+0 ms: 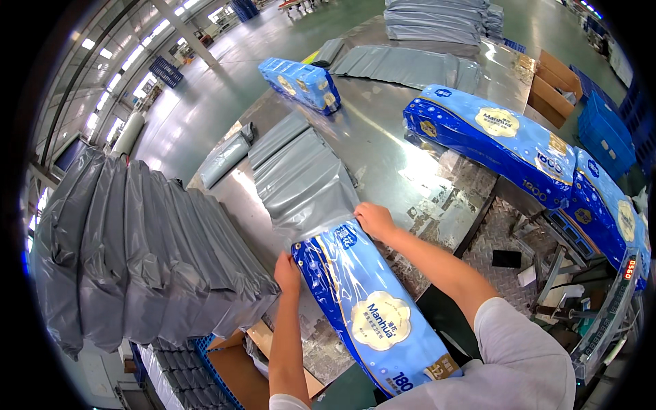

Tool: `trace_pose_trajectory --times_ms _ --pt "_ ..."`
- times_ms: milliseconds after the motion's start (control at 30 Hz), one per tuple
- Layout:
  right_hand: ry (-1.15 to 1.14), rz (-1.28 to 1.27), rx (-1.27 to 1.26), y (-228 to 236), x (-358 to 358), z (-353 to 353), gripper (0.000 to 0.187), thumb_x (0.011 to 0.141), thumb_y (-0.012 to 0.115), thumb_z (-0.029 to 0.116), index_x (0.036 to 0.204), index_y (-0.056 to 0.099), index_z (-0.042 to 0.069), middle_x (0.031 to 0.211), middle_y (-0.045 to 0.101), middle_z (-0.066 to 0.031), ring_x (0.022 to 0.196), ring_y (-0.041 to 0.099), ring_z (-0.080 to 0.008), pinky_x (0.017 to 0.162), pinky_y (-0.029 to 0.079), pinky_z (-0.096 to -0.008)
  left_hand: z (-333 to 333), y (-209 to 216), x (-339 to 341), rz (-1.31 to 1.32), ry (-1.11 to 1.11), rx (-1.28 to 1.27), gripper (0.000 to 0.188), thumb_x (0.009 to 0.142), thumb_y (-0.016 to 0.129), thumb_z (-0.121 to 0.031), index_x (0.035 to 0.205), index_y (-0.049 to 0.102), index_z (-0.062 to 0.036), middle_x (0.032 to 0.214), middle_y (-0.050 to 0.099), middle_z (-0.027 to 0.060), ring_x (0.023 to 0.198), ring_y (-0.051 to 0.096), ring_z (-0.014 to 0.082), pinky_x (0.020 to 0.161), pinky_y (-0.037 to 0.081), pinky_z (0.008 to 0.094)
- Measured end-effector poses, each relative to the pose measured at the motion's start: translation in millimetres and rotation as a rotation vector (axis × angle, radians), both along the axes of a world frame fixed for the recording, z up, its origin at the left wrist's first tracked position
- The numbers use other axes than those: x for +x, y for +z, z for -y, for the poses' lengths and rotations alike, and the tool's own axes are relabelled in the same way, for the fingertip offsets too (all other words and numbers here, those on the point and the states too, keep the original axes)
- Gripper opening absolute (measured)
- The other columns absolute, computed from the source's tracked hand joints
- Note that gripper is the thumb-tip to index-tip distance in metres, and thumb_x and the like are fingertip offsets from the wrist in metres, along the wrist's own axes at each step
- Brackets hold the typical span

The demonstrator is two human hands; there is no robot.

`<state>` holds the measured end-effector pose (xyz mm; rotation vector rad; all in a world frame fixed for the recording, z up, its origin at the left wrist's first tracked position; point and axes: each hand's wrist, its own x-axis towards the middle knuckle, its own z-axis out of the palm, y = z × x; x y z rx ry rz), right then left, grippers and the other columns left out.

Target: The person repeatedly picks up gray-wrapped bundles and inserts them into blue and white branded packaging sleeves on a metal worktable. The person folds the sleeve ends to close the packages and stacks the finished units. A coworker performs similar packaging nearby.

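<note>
A long blue plastic-wrapped pack (342,287) with a cream label lies slantwise on the metal table, its near end against my body. Its far end meets the mouth of a grey plastic mailing bag (307,181), which lies flat beyond it; the bag's thin edge reaches over the pack's end. My left hand (288,273) is closed at the left corner of that end, gripping the bag's edge. At the opposite corner my right hand (374,221) pinches the bag's other side. The fingertips of both hands are partly hidden.
Grey bags hang in a thick bundle (150,253) at left. More blue packs (478,133) line the right side, beside a scale with a red display (630,268). Another pack (301,83) stands far off, near stacked grey bags (434,24). Cardboard boxes (552,89) flank the metal table (389,157).
</note>
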<state>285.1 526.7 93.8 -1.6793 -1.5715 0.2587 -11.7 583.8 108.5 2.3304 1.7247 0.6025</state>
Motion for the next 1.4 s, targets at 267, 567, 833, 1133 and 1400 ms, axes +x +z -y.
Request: trace_pose_trajectory --times_ms 267,567,833,1133,1400 --pt "-0.181 0.103 -0.066 -48.7 -15.4 38.8 0.016 0.073 0.057 0.011 0.088 0.057 0.004 0.092 0.059 -0.012 0.086 0.058 -0.0298 0.07 0.048 -0.0398 44.4 -48.5 -5.1 0.213 0.085 0.026 0.015 0.083 0.045 -0.015 0.091 0.049 -0.0031 0.092 0.059 0.0131 0.086 0.057 0.0314 0.072 0.045 0.0401" --pt "0.17 0.498 -0.749 -56.4 -14.4 71.3 0.019 0.077 0.051 0.02 0.08 0.067 0.009 0.081 0.066 -0.0119 0.078 0.064 -0.0272 0.061 0.05 -0.0398 59.5 -102.7 -43.2 -0.365 -0.16 -0.39 0.031 0.078 0.051 -0.033 0.094 0.063 -0.0106 0.089 0.063 0.0174 0.084 0.06 0.0351 0.07 0.048 0.0434" --pt "0.256 0.268 -0.738 -46.3 -35.9 299.1 0.02 0.077 0.049 0.019 0.079 0.063 0.006 0.08 0.063 -0.0167 0.073 0.062 -0.031 0.059 0.05 -0.0421 311.9 -106.7 -78.2 -0.479 -0.02 -0.545 0.02 0.074 0.05 -0.02 0.073 0.065 -0.0067 0.077 0.063 0.0166 0.071 0.062 0.033 0.061 0.049 0.0435" --pt "0.435 0.145 -1.062 -88.1 -36.6 385.8 0.026 0.077 0.048 0.032 0.082 0.064 0.011 0.084 0.065 -0.01 0.08 0.062 -0.028 0.066 0.048 -0.0369 380.5 -52.5 -82.6 -0.319 -0.474 -0.914 0.025 0.075 0.05 -0.022 0.088 0.065 -0.0075 0.089 0.063 0.0173 0.085 0.06 0.0346 0.07 0.048 0.0414" --pt "0.449 -0.023 -0.661 -46.4 -58.6 281.0 0.039 0.081 0.049 0.038 0.064 0.062 0.004 0.067 0.061 -0.015 0.069 0.059 -0.0312 0.062 0.045 -0.0401 290.0 -15.8 -21.2 0.291 -0.341 -0.284 0.027 0.08 0.05 -0.028 0.089 0.063 -0.0053 0.087 0.064 0.0153 0.082 0.061 0.0316 0.069 0.048 0.0389"
